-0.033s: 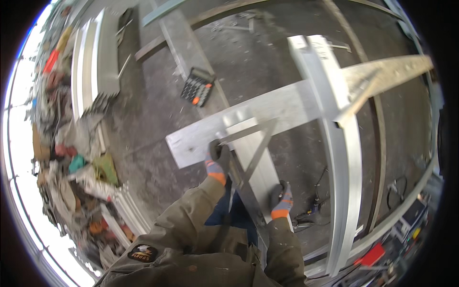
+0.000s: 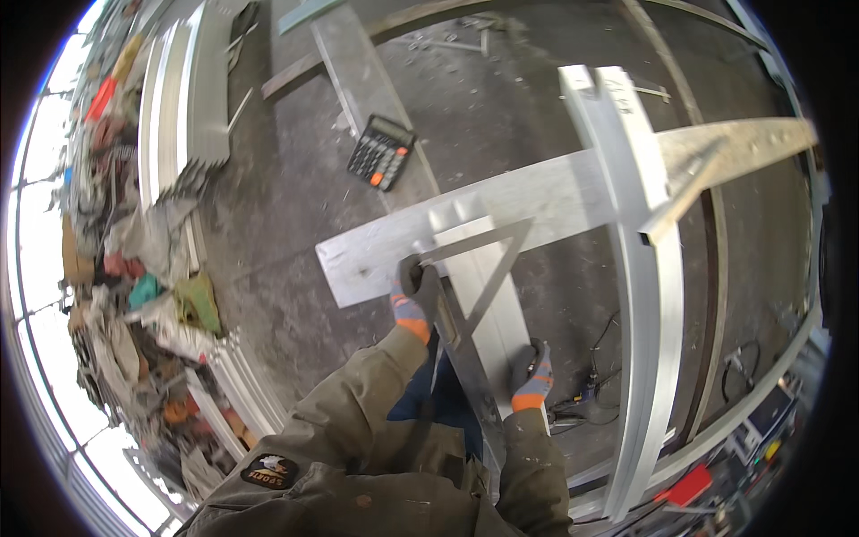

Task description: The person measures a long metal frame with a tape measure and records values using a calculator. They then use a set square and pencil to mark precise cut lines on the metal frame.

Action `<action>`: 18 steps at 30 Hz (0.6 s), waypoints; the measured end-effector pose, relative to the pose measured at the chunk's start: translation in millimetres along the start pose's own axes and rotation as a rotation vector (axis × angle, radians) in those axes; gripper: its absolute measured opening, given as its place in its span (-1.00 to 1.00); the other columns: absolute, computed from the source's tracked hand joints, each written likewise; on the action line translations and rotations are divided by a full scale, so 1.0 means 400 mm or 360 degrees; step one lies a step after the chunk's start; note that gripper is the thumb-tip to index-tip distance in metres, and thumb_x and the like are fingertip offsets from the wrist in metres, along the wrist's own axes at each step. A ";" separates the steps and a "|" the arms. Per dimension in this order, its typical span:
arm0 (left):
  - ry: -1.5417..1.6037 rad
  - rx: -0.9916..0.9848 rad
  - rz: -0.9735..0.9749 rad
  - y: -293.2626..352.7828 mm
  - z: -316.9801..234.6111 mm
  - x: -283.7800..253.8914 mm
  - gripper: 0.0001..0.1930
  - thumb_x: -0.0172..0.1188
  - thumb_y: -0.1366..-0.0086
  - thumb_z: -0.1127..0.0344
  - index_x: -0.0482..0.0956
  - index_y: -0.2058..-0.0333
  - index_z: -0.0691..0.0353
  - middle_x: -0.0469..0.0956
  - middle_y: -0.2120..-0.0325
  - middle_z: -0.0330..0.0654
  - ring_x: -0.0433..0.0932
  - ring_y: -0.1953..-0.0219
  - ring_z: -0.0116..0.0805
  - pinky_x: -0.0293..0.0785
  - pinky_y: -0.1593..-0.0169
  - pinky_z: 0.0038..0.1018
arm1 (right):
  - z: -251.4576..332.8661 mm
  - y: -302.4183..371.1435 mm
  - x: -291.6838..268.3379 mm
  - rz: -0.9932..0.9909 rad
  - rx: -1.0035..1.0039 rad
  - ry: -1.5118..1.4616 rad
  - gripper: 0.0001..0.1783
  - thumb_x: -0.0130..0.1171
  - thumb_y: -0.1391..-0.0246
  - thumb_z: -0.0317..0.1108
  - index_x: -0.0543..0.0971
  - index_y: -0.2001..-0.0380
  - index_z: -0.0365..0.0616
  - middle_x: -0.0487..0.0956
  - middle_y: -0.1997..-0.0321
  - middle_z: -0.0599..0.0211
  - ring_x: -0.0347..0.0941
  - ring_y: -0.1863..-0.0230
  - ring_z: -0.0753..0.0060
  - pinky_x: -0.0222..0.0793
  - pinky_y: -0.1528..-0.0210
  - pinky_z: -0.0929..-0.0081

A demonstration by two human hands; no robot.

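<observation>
gloved hands (image 2: 412, 294) grip a metal triangle (image 2: 495, 285) and pale profile (image 2: 498, 345).

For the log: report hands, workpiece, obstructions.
Left hand holding metal triangle; right hand on pale profile. Triangle lying across profile. Calculator beyond, clear of both.

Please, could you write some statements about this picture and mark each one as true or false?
1. Both hands are bare. False: the left hand and the right hand wear gloves.
2. The triangle lies across the white bar. True.
3. A calculator lies to the right of the right hand. False: the calculator lies to its left, farther away from the person.
4. The left hand is at a corner of the triangle. True.
5. The calculator is red all over. False: it is mostly black, with some orange keys.
</observation>
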State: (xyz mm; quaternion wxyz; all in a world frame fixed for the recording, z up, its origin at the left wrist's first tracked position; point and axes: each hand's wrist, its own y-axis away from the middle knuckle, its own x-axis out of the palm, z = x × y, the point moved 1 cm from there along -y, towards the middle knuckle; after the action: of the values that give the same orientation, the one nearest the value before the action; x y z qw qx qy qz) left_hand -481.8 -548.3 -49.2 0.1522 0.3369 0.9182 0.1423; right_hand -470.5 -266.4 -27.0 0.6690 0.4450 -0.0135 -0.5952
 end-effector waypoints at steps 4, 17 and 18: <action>0.0189 -0.0165 -0.0140 0.002 -0.097 0.054 -0.72 0.23 -0.50 0.39 0.55 -0.12 0.30 0.65 0.18 -0.24 0.55 0.16 -0.54 0.54 0.07 -0.50 | 0.034 0.010 -0.001 -0.0128 -0.0319 0.0053 -0.60 0.08 -0.45 -0.21 0.56 -0.19 -0.20 0.68 0.01 0.14 0.61 0.02 0.25 0.50 -0.09 0.34; 0.0207 -0.0242 -0.0216 0.006 -0.120 0.135 -0.61 0.06 -0.52 0.43 0.44 -0.27 0.29 0.56 0.05 -0.15 0.50 0.10 -0.44 0.49 0.00 -0.44 | 0.052 0.024 -0.048 -0.0067 -0.0338 0.0296 -0.60 0.05 -0.47 -0.22 0.55 -0.17 -0.27 0.67 0.02 0.06 0.61 0.04 0.24 0.51 -0.05 0.29; 0.0076 -0.0192 -0.0171 0.003 -0.119 0.130 -0.59 0.06 -0.51 0.46 0.43 -0.29 0.28 0.56 0.06 -0.18 0.49 0.12 -0.50 0.49 0.04 -0.47 | 0.059 0.022 -0.053 -0.0011 -0.0331 0.0274 -0.60 0.06 -0.47 -0.23 0.54 -0.18 -0.27 0.67 0.02 0.07 0.61 0.04 0.25 0.51 -0.05 0.29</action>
State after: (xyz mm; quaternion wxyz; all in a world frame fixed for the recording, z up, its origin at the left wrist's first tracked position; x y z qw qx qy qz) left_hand -536.7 -520.6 -14.9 0.1577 0.2738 0.9280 0.1971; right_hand -482.8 -264.0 3.2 0.7081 0.4229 0.1073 -0.5553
